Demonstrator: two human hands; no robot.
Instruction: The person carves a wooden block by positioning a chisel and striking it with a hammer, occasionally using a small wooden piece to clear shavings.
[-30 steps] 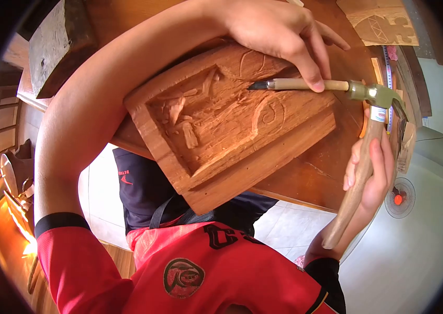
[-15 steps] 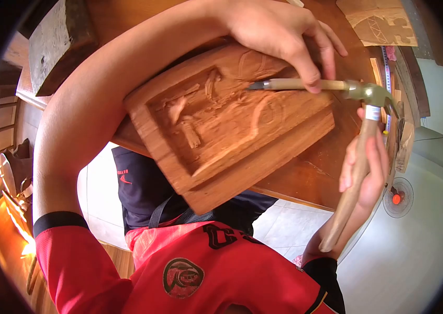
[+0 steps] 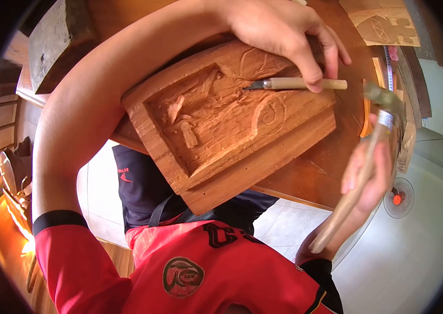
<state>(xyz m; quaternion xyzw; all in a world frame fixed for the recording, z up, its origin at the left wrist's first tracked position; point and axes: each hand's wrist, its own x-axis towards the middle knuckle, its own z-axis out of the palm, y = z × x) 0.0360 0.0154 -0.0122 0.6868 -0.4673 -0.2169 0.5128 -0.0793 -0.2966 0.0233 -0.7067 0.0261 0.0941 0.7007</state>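
My left hand [image 3: 289, 39] is closed on the light wooden handle of a chisel [image 3: 287, 83], thumb and fingers around it. The chisel's dark blade rests against the recess of a reddish-brown carved wooden block [image 3: 221, 186], among rough cuts beside a raised spiral. Curled wood shavings [image 3: 176, 109] lie in the recess. In my right hand [image 3: 365, 175] is a hammer [image 3: 336, 225], wrapped by the fingers at its wooden handle. Its metal head, blurred by motion, is right of the chisel's butt end and apart from it.
Under the block is a brown wooden table [image 3: 310, 178]. A heavy dark-edged block [image 3: 51, 44] stands at the upper left. At the upper right are a flat board with a drawn pattern [image 3: 383, 26] and a measuring tape [image 3: 388, 68]. A fan [image 3: 398, 198] stands beyond the right hand.
The hammer head has moved right, off the chisel's butt end, and its handle end has swung slightly left. The left hand and the chisel have barely moved.
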